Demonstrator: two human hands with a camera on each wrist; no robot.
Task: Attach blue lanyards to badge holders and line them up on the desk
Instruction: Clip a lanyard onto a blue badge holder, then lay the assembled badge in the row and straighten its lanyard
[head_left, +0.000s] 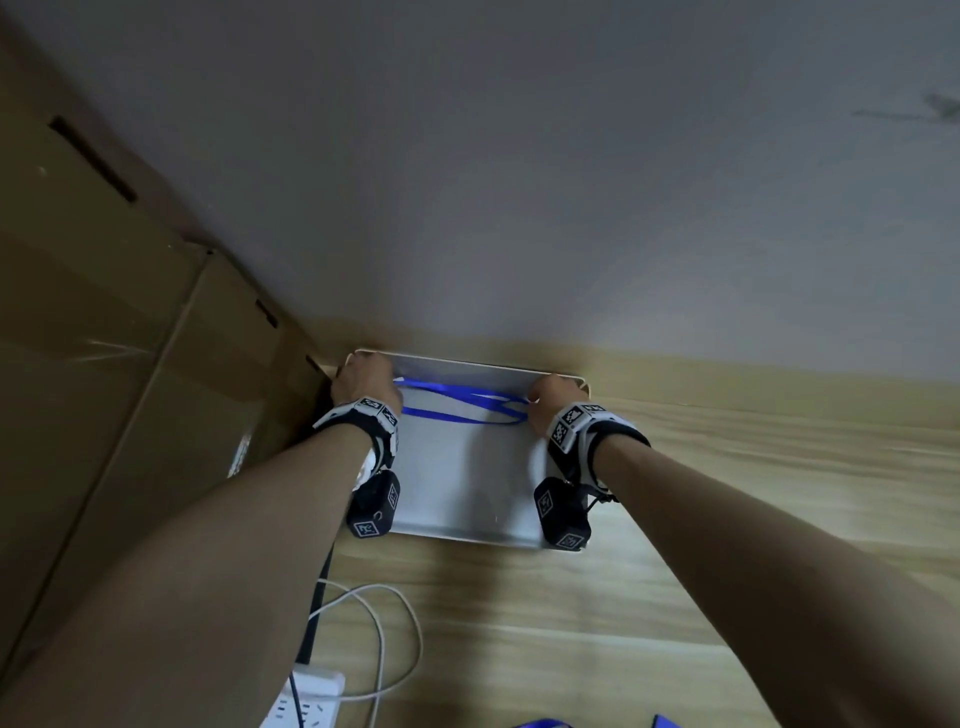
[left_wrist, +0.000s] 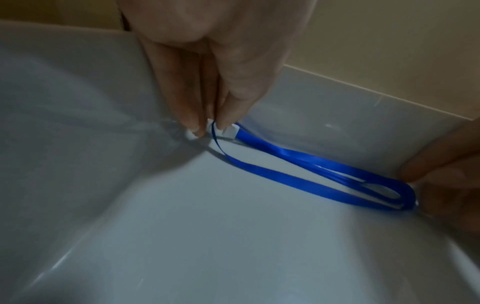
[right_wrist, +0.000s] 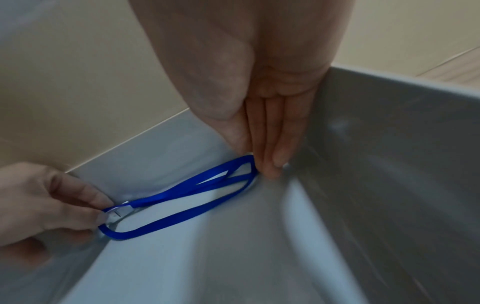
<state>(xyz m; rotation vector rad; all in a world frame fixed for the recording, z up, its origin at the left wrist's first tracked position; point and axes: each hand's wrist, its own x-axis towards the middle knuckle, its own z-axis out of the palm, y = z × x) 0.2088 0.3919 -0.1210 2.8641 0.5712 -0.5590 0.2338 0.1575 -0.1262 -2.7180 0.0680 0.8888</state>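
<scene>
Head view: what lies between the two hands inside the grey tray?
Only the blue ribbon lanyard, stretched from left hand to right hand across the grey tray.

Left hand pinching a lanyard end in a tray

Left hand pinches the blue lanyard; its loop runs toward four o'clock across the grey tray.

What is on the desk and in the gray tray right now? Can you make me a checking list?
Surface: wooden desk, gray tray against the wall.
Job's things: blue lanyard lies stretched in the tray; no badge holder clearly seen.
Clutter: cardboard boxes at left.
Hands: left hand pinches the lanyard's white clip end; right hand holds the loop end with straight fingers.
Cables: white cable, power strip.
Surroundings: plain wall.
</scene>
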